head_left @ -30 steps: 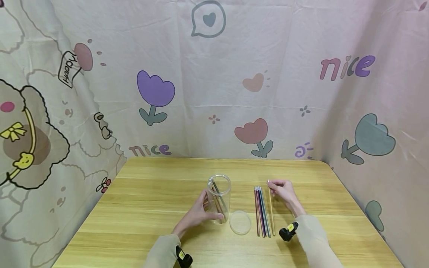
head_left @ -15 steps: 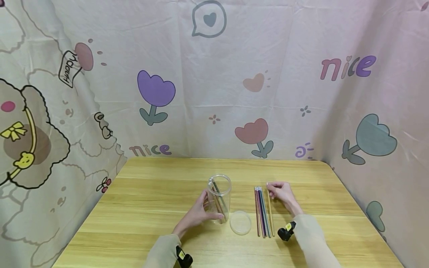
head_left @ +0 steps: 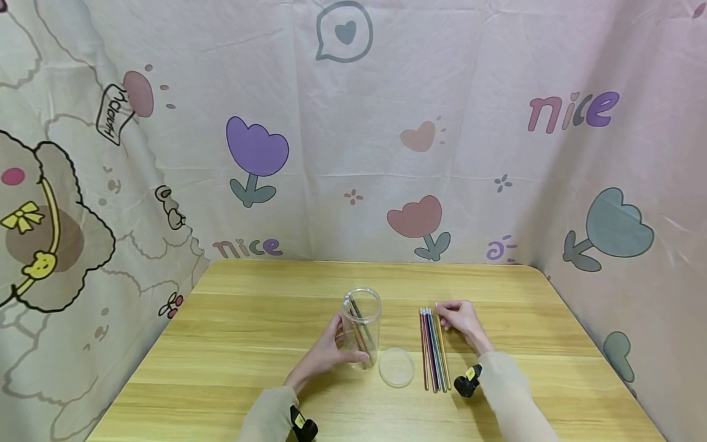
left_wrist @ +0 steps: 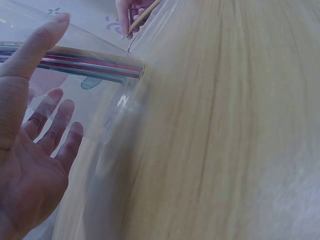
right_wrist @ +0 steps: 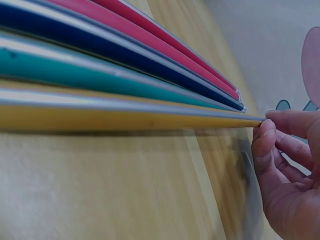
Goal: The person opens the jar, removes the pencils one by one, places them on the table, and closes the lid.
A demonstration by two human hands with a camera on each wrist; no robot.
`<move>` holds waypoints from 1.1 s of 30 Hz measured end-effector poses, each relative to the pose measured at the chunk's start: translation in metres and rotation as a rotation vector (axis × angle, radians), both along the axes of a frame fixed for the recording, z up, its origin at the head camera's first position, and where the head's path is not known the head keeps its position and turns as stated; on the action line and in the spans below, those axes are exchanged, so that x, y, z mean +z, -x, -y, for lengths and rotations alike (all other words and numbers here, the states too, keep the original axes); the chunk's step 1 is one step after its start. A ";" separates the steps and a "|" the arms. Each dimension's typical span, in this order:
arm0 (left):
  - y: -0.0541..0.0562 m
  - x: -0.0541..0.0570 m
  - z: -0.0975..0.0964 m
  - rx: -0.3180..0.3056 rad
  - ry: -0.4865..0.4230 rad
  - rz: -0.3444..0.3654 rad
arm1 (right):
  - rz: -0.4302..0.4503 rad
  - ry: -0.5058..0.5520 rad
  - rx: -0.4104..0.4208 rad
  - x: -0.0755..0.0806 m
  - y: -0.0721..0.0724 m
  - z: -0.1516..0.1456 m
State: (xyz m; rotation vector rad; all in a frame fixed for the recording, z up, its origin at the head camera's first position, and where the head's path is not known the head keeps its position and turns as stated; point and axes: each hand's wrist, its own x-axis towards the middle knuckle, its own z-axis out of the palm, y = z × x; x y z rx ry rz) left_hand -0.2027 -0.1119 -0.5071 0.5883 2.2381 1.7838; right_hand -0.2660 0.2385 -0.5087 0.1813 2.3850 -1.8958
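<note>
My left hand (head_left: 324,352) grips a clear plastic jar (head_left: 373,341) low on its side, thumb in front and fingers behind. The jar stands upright, with several pencils (left_wrist: 95,63) leaning inside it. In the right wrist view, the thumb and index finger of my right hand (right_wrist: 292,165) pinch the far end of a yellow pencil (right_wrist: 150,114). That pencil lies beside a row of red, blue and green pencils (head_left: 431,353) on the table, right up against the green one.
A round clear lid (head_left: 396,368) lies flat between the jar and the pencil row. The wooden table (head_left: 248,307) ends at a printed cloth backdrop (head_left: 342,153). Black wrist cameras sit on both sleeves.
My right hand has slid left, bringing the yellow pencil from a small gap up to the row. The left hand and jar have stayed still.
</note>
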 end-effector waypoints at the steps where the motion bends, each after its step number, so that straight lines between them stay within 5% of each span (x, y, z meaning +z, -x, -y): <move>1: 0.000 0.000 0.000 0.001 0.000 0.001 | -0.004 -0.006 0.001 0.000 0.000 0.000; 33: 0.000 0.000 0.000 0.005 -0.012 0.001 | -0.049 -0.156 -0.028 -0.004 -0.002 0.007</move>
